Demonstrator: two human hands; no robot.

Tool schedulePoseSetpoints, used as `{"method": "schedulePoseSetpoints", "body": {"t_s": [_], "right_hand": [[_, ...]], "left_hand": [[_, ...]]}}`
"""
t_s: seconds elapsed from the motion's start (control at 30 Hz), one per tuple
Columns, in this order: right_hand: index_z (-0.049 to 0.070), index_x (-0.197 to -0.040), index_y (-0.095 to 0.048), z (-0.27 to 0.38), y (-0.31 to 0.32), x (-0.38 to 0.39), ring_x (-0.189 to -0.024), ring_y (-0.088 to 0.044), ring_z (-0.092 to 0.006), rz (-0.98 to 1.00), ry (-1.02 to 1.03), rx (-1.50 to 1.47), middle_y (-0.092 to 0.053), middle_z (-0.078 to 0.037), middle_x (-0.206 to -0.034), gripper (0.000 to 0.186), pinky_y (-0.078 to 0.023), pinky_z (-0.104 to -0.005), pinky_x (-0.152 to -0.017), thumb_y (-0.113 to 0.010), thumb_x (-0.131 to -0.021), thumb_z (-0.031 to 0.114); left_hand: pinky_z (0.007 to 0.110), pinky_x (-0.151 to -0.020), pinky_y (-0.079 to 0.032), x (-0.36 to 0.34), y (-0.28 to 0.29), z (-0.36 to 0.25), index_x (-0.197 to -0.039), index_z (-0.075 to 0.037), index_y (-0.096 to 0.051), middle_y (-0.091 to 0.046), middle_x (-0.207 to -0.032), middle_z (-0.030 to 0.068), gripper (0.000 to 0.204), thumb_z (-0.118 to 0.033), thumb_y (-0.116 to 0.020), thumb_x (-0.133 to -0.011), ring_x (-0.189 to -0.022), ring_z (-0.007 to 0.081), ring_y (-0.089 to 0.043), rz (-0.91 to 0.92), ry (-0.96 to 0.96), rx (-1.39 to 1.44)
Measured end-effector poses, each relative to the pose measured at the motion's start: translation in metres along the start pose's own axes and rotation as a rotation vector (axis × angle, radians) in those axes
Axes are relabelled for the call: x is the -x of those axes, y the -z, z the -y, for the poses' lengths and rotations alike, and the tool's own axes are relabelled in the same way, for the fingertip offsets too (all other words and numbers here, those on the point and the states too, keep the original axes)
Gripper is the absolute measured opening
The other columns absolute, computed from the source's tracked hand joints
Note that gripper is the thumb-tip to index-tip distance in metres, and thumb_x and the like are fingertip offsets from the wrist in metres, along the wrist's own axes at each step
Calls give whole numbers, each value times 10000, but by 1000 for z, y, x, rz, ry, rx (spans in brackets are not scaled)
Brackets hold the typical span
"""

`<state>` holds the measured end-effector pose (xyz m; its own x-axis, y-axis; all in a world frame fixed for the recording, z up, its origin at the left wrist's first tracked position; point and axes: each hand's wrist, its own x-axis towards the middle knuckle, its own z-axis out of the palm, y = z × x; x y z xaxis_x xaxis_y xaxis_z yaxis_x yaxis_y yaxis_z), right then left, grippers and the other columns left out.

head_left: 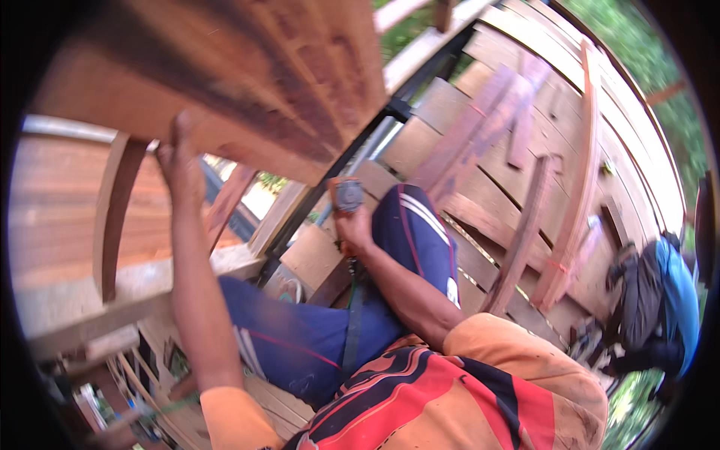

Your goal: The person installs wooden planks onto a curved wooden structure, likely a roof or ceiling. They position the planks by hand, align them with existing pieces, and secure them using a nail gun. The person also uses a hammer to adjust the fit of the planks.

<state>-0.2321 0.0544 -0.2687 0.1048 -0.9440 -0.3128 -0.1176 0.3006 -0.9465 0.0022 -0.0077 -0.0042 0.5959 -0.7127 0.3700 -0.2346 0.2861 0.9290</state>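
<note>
Plank floor (441, 105), lengths of timber (525, 232) lying across it. Left hand (180, 166) grips lower edge of wide board (247, 90); right hand (355, 229) wrapped round orange-and-grey tool (348, 197).

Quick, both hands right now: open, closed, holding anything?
Left hand: closed on the lower edge of the wide wooden board.
Right hand: closed, holding an orange-and-grey tool.
</note>
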Motion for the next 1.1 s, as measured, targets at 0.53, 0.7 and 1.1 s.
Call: {"method": "schedulePoseSetpoints", "body": {"t_s": [0.53, 0.7, 1.1], "right_hand": [[-11, -1064, -583, -28, -46, 7, -952, -631, -365, 170, -23, 31, -646, -212, -987, 339, -507, -423, -843, -636, -744, 88], [-1, -919, -662, -45, -52, 5, -660, -626, -217, 212, 14, 148, -645, -70, -710, 230, -498, -372, -612, -659, -738, 142], [-21, -983, -633, -70, -57, -14, -732, -651, -255, 301, -97, 224, -664, -118, -802, 335, -509, -384, -675, -689, -714, 170]], "left_hand": [[380, -1057, -414, 8, 27, -8, -1342, 33, -446, -526, -1311, 114, 534, -317, -610, -973, -1185, 209, -539, 80, 169, -152], [264, -830, -477, 22, 24, -29, -1136, 4, -632, -664, -1055, 12, 390, -342, -646, -957, -952, 64, -572, 229, 1, -365], [314, -990, -488, 147, 64, -5, -1193, 54, -610, -651, -1187, 125, 327, -171, -629, -957, -1121, 178, -616, 233, 383, 14]]}}
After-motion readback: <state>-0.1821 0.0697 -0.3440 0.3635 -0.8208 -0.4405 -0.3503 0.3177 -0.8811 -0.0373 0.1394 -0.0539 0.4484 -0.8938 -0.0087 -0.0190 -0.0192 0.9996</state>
